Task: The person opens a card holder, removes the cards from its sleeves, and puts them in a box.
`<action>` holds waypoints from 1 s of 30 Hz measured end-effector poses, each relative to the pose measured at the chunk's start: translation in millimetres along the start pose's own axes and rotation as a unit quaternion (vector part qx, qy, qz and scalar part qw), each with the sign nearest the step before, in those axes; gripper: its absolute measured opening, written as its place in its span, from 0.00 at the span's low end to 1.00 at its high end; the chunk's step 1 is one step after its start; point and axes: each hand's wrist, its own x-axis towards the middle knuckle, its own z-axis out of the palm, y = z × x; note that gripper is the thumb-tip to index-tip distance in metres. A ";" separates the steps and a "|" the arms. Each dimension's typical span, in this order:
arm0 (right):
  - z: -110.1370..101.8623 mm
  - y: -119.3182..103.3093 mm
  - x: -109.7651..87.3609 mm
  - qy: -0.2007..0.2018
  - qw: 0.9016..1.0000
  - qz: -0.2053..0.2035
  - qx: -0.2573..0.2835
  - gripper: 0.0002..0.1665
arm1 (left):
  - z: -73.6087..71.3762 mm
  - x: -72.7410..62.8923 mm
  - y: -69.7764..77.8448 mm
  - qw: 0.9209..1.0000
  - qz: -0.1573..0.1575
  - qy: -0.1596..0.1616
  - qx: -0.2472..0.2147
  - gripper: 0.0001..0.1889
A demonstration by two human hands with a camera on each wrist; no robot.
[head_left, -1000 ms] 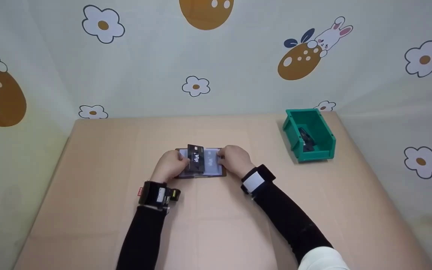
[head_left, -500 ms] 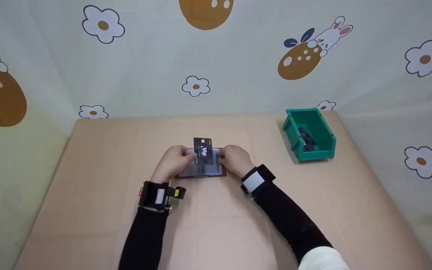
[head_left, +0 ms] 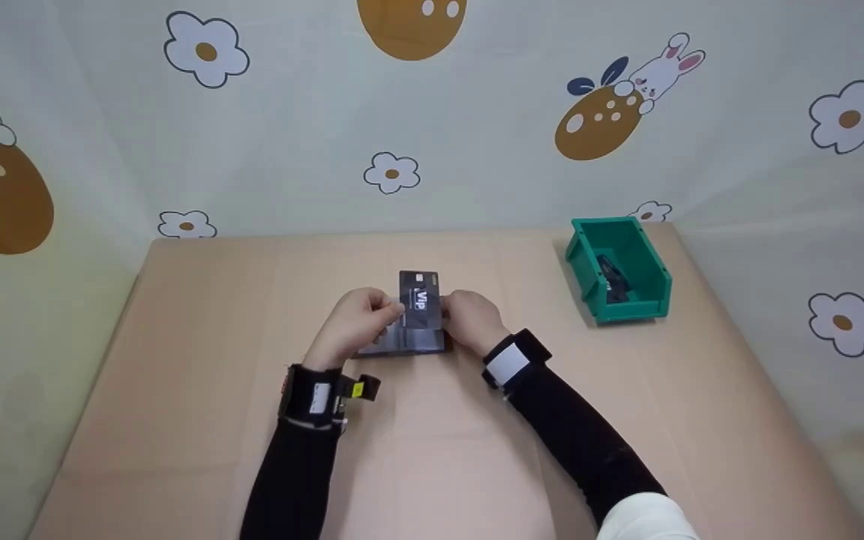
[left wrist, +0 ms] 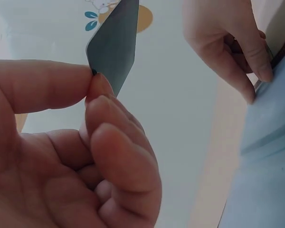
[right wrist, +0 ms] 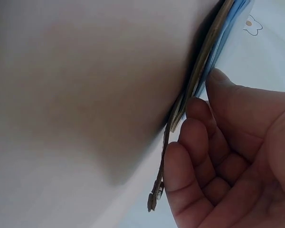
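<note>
My left hand (head_left: 353, 324) pinches a black bank-style card (head_left: 420, 298) marked "Vip" by its left edge, between thumb and fingertip. The card stands upright over a card holder (head_left: 402, 344) with clear plastic sleeves and brown cover edges. In the left wrist view the card (left wrist: 115, 45) shows tilted, its dark face beyond the fingertips. At the holder's right edge my right hand (head_left: 473, 321) pinches the sleeves. The right wrist view has the thumb on the bluish sleeves (right wrist: 222, 40), with the other fingers curled at the edge. The card covers part of the holder in the head view.
A green plastic bin (head_left: 631, 309) stands at the table's back right with dark items (head_left: 612, 279) inside. The tan table (head_left: 252, 450) runs back to a printed curtain (head_left: 297, 135), which also lines both sides.
My left hand has lifted the card from over the holder's left half, moving it up and to the right. My right hand has stayed at the holder's right edge.
</note>
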 end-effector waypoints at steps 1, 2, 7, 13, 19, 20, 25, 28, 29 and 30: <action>-0.2 0.1 0.1 0.000 1.000 0.000 0.000 0.03 | -0.1 -0.6 0.9 1.000 0.003 -0.001 -0.002 0.11; -0.3 0.4 0.2 -0.001 1.000 -0.001 -0.001 0.02 | -0.2 -1.2 1.8 1.000 0.005 -0.002 -0.001 0.11; -5.4 3.9 0.3 -0.014 1.000 -0.009 0.018 0.03 | -0.5 -2.9 5.8 1.000 0.003 -0.003 0.000 0.11; -28.8 15.0 -2.0 -0.019 0.996 0.005 0.082 0.13 | -1.0 -3.1 7.2 1.000 -0.010 0.003 0.002 0.09; -65.6 21.6 -11.5 0.005 0.992 0.002 0.128 0.15 | -1.3 -2.1 6.3 1.000 -0.006 0.007 0.007 0.09; -70.4 21.7 -13.5 0.011 0.991 0.001 0.136 0.14 | -1.2 -1.6 5.9 1.000 -0.004 0.007 0.005 0.09; -87.3 15.8 -21.9 0.027 0.984 -0.005 0.173 0.12 | -1.0 -1.4 5.1 1.000 -0.001 0.004 -0.006 0.09; -91.5 8.2 -25.4 0.015 0.982 -0.003 0.188 0.14 | -0.8 -2.2 5.4 1.000 0.002 0.004 -0.014 0.09; -91.9 5.4 -26.1 0.006 0.981 0.002 0.194 0.15 | -0.6 -2.5 5.4 1.000 0.002 0.005 -0.016 0.09; -91.6 3.1 -26.4 -0.004 0.980 0.006 0.201 0.15 | -0.4 -2.4 5.4 1.000 0.004 0.005 -0.018 0.09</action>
